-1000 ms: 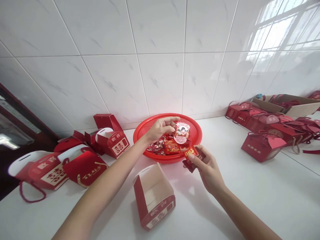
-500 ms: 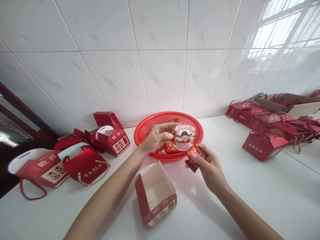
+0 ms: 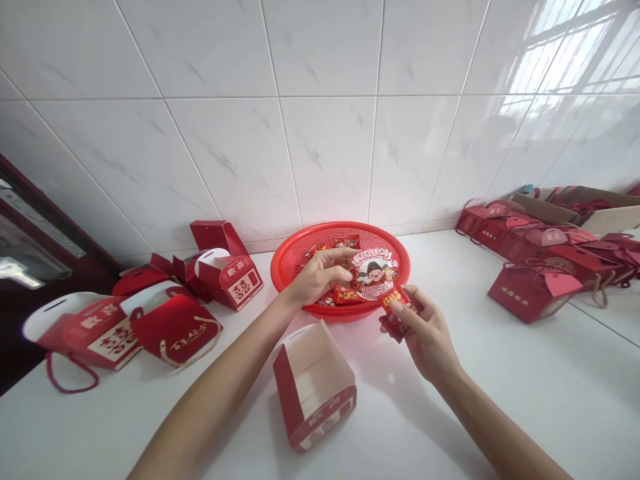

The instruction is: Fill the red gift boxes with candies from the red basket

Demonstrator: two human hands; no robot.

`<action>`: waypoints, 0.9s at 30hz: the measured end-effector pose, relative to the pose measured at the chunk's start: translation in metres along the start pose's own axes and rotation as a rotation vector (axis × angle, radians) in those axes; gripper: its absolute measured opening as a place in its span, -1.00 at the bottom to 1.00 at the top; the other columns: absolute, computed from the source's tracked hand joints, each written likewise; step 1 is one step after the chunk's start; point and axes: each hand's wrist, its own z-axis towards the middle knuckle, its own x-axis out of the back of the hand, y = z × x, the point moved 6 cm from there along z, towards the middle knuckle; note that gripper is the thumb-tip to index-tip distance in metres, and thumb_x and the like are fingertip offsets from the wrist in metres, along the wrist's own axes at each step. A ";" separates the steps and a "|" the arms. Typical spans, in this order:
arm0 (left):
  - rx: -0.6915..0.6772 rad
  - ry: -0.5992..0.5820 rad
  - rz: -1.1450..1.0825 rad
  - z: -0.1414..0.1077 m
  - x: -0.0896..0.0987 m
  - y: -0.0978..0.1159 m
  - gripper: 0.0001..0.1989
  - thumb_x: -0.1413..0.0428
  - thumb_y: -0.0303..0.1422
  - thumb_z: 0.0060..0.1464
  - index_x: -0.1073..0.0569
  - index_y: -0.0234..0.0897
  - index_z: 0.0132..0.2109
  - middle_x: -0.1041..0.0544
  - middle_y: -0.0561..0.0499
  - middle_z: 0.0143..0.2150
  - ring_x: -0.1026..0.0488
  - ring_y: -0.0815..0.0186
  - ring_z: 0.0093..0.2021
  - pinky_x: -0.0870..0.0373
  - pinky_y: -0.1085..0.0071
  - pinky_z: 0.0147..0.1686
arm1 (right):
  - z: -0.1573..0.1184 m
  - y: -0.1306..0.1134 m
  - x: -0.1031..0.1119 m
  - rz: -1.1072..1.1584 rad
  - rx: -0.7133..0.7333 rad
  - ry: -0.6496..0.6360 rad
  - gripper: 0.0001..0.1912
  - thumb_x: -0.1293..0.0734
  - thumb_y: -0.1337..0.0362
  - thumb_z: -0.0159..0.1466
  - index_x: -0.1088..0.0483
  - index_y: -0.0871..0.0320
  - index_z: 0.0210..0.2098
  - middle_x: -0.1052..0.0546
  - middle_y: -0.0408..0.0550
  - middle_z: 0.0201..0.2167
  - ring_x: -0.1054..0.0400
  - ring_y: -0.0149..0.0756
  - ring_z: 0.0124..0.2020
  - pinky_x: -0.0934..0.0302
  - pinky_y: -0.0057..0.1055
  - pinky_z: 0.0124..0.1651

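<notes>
Over the red mesh basket (image 3: 285, 257), my left hand (image 3: 325, 275) pinches the left edge of a round packet (image 3: 376, 272) printed with cartoon figures. My right hand (image 3: 425, 327) is closed on red-wrapped candies (image 3: 397, 312), just right of that packet and touching or overlapping its lower edge. More wrapped candies (image 3: 349, 295) lie in the basket under my left hand. Nearer to me, an open red and cream box (image 3: 320, 380) stands on the white table, and its visible inside holds nothing.
At the left stand several red boxes (image 3: 183, 323), some with open lids and rope handles. Several closed red boxes (image 3: 533, 290) are grouped at the right, beside a cardboard carton (image 3: 617, 215). A tiled wall (image 3: 330, 153) rises behind the basket.
The round packet has tilted and turned slightly in my left hand. The candies in my right hand have shifted a little with the fingers. The whole view has moved slightly.
</notes>
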 end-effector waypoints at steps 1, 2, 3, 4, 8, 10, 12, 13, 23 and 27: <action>0.003 0.000 -0.008 0.000 0.000 0.000 -0.62 -0.30 -0.53 -0.26 -0.69 -0.23 -0.18 -0.58 0.08 -0.40 -0.50 0.35 -0.37 -0.48 0.48 -0.38 | 0.000 0.000 0.000 0.004 -0.006 0.003 -0.51 -0.63 0.06 0.01 -0.42 0.14 -0.23 -0.51 -0.21 -0.48 -0.49 -0.34 -0.56 -0.29 -0.49 -0.52; 0.007 -0.001 -0.016 0.000 -0.001 -0.001 -0.61 -0.30 -0.54 -0.27 -0.69 -0.22 -0.19 -0.57 0.09 -0.41 -0.50 0.36 -0.38 -0.48 0.49 -0.39 | 0.000 0.000 0.000 0.008 -0.011 0.005 -0.50 -0.64 0.06 0.00 -0.42 0.15 -0.23 -0.51 -0.22 -0.48 -0.48 -0.35 -0.56 -0.30 -0.48 -0.51; 0.010 -0.005 -0.023 0.000 -0.001 -0.001 -0.61 -0.30 -0.54 -0.28 -0.70 -0.21 -0.19 -0.57 0.09 -0.42 -0.49 0.37 -0.38 -0.48 0.50 -0.40 | 0.000 0.001 0.000 0.014 -0.017 0.006 -0.50 -0.64 0.06 -0.01 -0.43 0.15 -0.23 -0.51 -0.22 -0.48 -0.48 -0.36 -0.56 -0.33 -0.47 -0.50; 0.011 -0.012 -0.027 0.000 -0.002 -0.001 -0.60 -0.29 -0.55 -0.28 -0.70 -0.20 -0.19 -0.58 0.09 -0.42 -0.50 0.37 -0.38 -0.47 0.51 -0.41 | 0.000 0.001 0.000 0.020 -0.022 0.008 -0.49 -0.64 0.07 -0.02 -0.43 0.14 -0.23 -0.52 -0.22 -0.46 -0.47 -0.37 -0.56 -0.35 -0.46 -0.48; -0.002 -0.037 -0.014 0.000 -0.005 0.001 -0.63 -0.27 -0.54 -0.27 -0.70 -0.21 -0.22 -0.61 0.07 -0.38 -0.50 0.38 -0.38 -0.44 0.55 -0.43 | 0.001 0.002 -0.001 0.046 -0.040 0.007 -0.46 -0.66 0.10 -0.04 -0.45 0.13 -0.17 -0.54 -0.21 -0.41 -0.47 -0.40 -0.53 -0.41 -0.45 -0.43; -0.004 -0.032 0.002 0.000 -0.005 0.001 -0.65 -0.27 -0.53 -0.27 -0.70 -0.23 -0.23 -0.60 0.07 -0.38 -0.50 0.37 -0.37 -0.44 0.55 -0.43 | 0.001 0.003 -0.002 0.050 -0.041 -0.005 -0.46 -0.66 0.11 -0.04 -0.46 0.14 -0.16 -0.54 -0.21 -0.43 -0.46 -0.41 -0.53 -0.40 -0.47 -0.45; 0.000 -0.019 0.015 0.000 -0.004 0.000 -0.65 -0.26 -0.52 -0.27 -0.69 -0.24 -0.22 -0.60 0.07 -0.37 -0.50 0.36 -0.36 -0.43 0.54 -0.42 | 0.002 0.003 -0.002 0.050 -0.038 -0.011 -0.47 -0.67 0.12 -0.03 -0.46 0.14 -0.18 -0.53 -0.22 -0.44 -0.46 -0.41 -0.54 -0.39 -0.48 -0.47; 0.002 -0.016 0.024 0.000 -0.003 0.000 -0.65 -0.26 -0.51 -0.26 -0.69 -0.25 -0.22 -0.60 0.07 -0.35 -0.51 0.36 -0.36 -0.43 0.53 -0.41 | 0.001 0.003 -0.002 0.049 -0.037 -0.009 -0.48 -0.67 0.12 -0.04 -0.45 0.14 -0.19 -0.53 -0.22 -0.45 -0.46 -0.41 -0.54 -0.39 -0.49 -0.47; -0.019 -0.131 0.193 -0.007 -0.017 0.003 -0.78 -0.30 -0.26 0.10 -0.65 -0.31 -0.17 -0.66 -0.03 -0.28 -0.58 0.23 -0.24 -0.48 0.40 -0.21 | -0.002 0.007 -0.003 0.005 -0.033 -0.028 -0.52 -0.64 0.12 0.02 -0.41 0.11 -0.21 -0.50 -0.24 -0.48 -0.43 -0.41 -0.56 -0.37 -0.47 -0.49; -0.036 -0.106 0.234 -0.007 -0.017 0.003 -0.79 -0.34 -0.24 0.08 -0.64 -0.33 -0.28 -0.65 -0.02 -0.33 -0.57 0.25 -0.29 -0.48 0.40 -0.23 | -0.003 0.008 -0.003 -0.015 -0.041 -0.017 -0.51 -0.64 0.10 0.00 -0.40 0.11 -0.22 -0.48 -0.24 -0.50 -0.40 -0.40 -0.58 -0.37 -0.44 -0.50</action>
